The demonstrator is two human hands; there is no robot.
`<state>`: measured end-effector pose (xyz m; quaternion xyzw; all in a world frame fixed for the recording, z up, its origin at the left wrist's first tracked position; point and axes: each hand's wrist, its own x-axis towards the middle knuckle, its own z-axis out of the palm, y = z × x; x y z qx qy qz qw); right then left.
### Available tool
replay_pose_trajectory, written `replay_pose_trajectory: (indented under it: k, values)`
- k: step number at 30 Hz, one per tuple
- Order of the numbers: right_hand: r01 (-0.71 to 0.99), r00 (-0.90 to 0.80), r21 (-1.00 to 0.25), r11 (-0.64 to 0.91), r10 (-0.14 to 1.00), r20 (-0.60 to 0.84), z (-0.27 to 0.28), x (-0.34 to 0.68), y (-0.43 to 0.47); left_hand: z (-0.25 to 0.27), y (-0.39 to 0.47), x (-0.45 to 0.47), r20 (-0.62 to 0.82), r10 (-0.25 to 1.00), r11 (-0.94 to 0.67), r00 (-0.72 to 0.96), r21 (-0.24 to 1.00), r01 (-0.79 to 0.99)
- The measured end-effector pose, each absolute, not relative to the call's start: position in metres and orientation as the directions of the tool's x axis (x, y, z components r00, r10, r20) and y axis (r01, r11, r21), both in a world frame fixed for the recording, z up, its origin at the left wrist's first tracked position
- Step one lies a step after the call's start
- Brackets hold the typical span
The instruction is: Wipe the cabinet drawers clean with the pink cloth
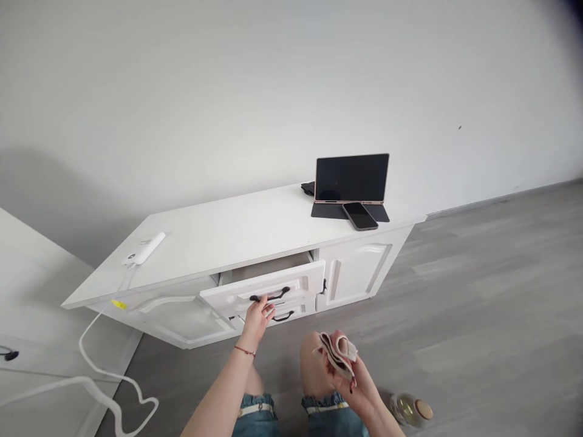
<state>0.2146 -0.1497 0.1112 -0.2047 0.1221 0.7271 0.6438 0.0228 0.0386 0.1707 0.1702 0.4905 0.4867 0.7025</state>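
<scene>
My left hand (259,317) has its fingers curled at the black handle (270,295) of the upper drawer (268,280) in a white cabinet. This drawer is pulled partway out, and a strip of its inside shows. Below it is a second drawer with a similar black handle (283,316). Over my right knee, my right hand (353,382) is closed around a folded cloth (337,352) in reddish pink and cream. Several layers of the cloth stick up from the grip.
On the cabinet top (237,224) stand a tablet (351,177) and a phone (359,216); a white power strip (144,249) lies at the left. Its white cable (91,364) hangs to the floor. A glass bottle (410,409) with a cork-coloured cap is beside my right arm.
</scene>
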Motion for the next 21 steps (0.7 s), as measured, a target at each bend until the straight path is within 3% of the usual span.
replay_pose_trajectory:
  k: [7,16,21]
  values:
    - [-0.988,-0.147,0.041,-0.15,0.81,-0.567,0.114,0.216,-0.151,0.178,0.089,0.036,-0.507,0.862,0.444,0.018,0.735,-0.512]
    - [-0.986,-0.126,-0.021,-0.165,0.822,-0.555,0.139,0.208,-0.157,0.179,0.093,0.041,-0.53,0.848,0.456,0.013,0.717,-0.528]
    - [-0.981,-0.124,-0.06,-0.184,0.836,-0.534,0.145,0.197,-0.177,0.195,0.082,0.038,-0.563,0.821,0.509,0.091,0.651,-0.563]
